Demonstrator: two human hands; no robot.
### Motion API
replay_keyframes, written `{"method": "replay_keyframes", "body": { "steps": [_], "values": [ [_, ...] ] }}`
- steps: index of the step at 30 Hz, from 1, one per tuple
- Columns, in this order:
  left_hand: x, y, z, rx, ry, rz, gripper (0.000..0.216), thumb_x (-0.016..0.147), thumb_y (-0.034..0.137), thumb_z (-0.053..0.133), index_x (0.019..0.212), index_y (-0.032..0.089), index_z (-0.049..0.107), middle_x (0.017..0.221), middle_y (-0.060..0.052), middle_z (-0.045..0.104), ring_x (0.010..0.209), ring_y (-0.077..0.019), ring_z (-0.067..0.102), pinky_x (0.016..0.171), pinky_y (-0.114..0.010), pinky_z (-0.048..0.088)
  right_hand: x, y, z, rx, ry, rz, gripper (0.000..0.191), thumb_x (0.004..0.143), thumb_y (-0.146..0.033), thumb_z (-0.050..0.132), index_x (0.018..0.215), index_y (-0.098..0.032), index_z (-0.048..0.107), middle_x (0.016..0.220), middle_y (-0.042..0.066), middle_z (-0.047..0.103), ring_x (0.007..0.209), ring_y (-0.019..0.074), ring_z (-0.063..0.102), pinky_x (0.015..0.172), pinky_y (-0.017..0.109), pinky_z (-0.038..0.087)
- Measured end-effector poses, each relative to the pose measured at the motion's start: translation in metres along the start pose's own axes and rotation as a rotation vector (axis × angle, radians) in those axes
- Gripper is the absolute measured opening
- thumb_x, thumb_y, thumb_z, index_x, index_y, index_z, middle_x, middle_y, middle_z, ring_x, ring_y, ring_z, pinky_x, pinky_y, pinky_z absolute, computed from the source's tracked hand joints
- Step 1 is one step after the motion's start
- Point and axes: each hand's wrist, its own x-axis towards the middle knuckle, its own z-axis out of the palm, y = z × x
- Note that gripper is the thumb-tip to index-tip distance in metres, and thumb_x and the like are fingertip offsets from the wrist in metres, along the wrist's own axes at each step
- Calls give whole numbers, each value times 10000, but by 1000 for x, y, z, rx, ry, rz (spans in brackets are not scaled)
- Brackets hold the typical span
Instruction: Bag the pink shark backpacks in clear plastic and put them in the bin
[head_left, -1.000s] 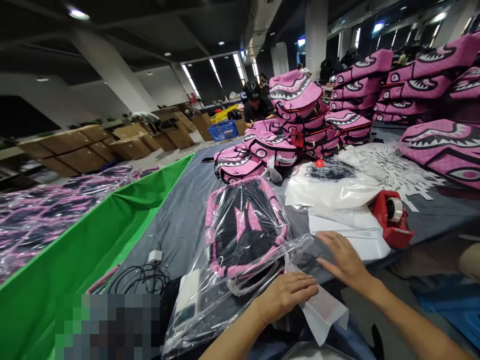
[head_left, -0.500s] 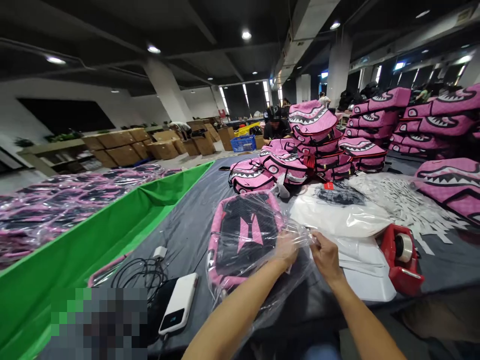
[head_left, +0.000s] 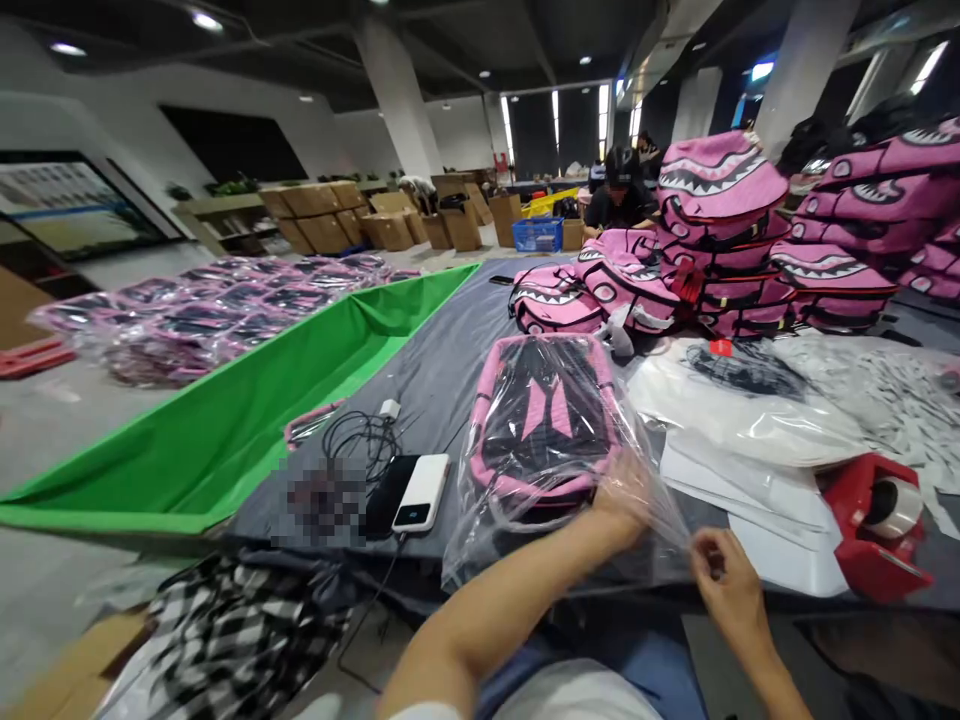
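Observation:
In front of me on the table lies a pink and black backpack (head_left: 546, 420) inside a clear plastic bag (head_left: 480, 545). Two pink slanted shapes mark its black panel. My left hand (head_left: 626, 488) is at the backpack's lower right corner, against the plastic; blur and film obscure its fingers. Off to the right, at the bag's loose edge, my right hand (head_left: 726, 578) has thumb and fingers closed on the clear film. The film stretches between the two hands.
A red tape dispenser (head_left: 874, 530), white sheets (head_left: 787, 540) and plastic bags (head_left: 720, 400) lie to the right. Pink backpacks (head_left: 720, 190) are stacked behind. At left are a power bank (head_left: 421, 492), cables (head_left: 360, 440) and a green cloth barrier (head_left: 300, 400). A person (head_left: 619, 195) sits beyond.
The view has swung left and down. My right hand has moved down toward the table's near edge, drawing the film with it. My left hand has slid down to the backpack's lower corner.

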Motion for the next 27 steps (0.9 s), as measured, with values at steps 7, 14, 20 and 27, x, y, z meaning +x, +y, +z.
{"method": "replay_keyframes", "body": {
  "steps": [7,14,20,27],
  "values": [
    [-182,-27,-60,378,678,-201,350,837,166,735,1159,285,667,1281,-92,632,1430,-299,382,1204,-533,284,-39,-11,0,-48,96,87,238,935,-397,575,762,-236,547,696,3,555,562,164,566,502,255,466],
    [-279,-112,-63,-71,742,-1021,423,884,601,544,670,237,511,654,26,507,602,-165,508,589,-292,421,-23,5,3,-344,135,254,396,932,-598,472,749,-247,496,559,-23,520,436,161,498,464,276,376],
    [-298,-90,-61,-289,679,-1002,487,793,644,661,614,227,485,678,27,543,638,-149,517,653,-280,426,-51,13,-17,-379,-64,-36,271,1016,-422,461,841,-232,545,654,-19,584,471,128,543,495,233,410],
    [-344,-88,-51,-493,517,-1426,585,650,734,722,606,237,418,598,34,598,582,-165,594,578,-273,475,-69,2,-35,-381,-210,-234,183,1005,-180,457,830,-231,474,642,-55,501,469,91,504,491,199,386]
  ]
}}
